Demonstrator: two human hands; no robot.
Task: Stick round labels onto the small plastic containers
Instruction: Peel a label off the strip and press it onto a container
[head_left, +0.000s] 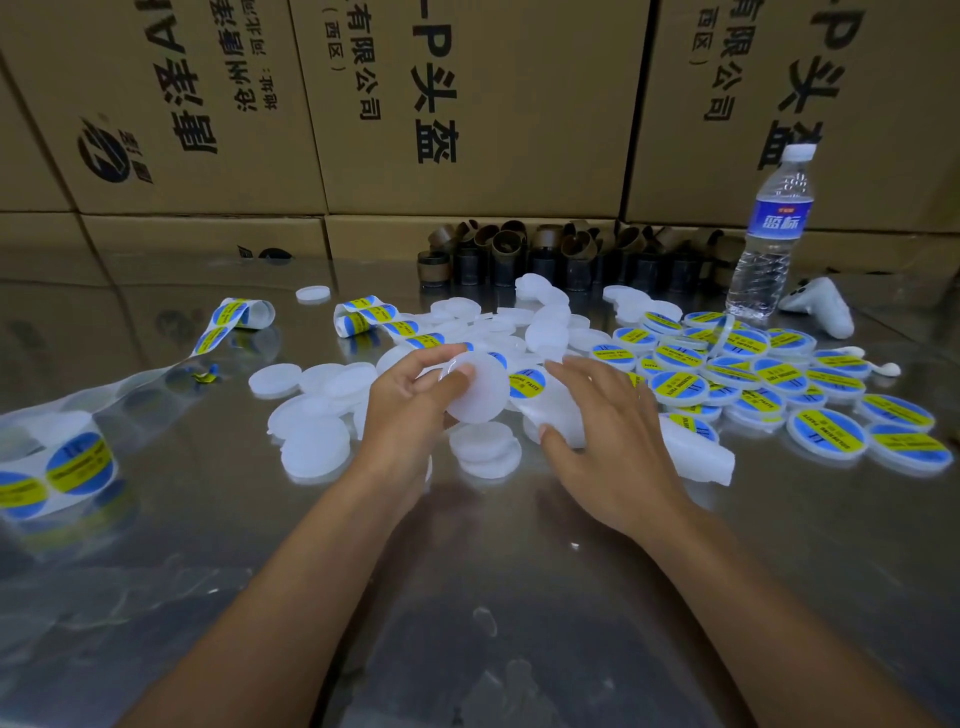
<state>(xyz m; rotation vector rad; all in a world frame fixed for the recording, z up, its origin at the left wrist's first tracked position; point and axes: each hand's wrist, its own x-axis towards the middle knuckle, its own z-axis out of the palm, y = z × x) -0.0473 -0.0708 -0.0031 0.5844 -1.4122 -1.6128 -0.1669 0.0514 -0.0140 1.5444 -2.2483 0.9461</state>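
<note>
Our left hand (410, 410) pinches a blank container (480, 389), tilted above the surface (467, 597) among other blanks (317, 447). Our right hand (608, 431) is spread and holds nothing, its fingers just beside a label (527, 383). Labelled containers (779, 384) lie piled at right.

The containers (317, 447) are milky white. The labels (826, 428) are blue with a yellow band and black print. The boxes (467, 104) are tan with black lettering. The bottle (769, 244) has a blue wrap and a white cap.
</note>
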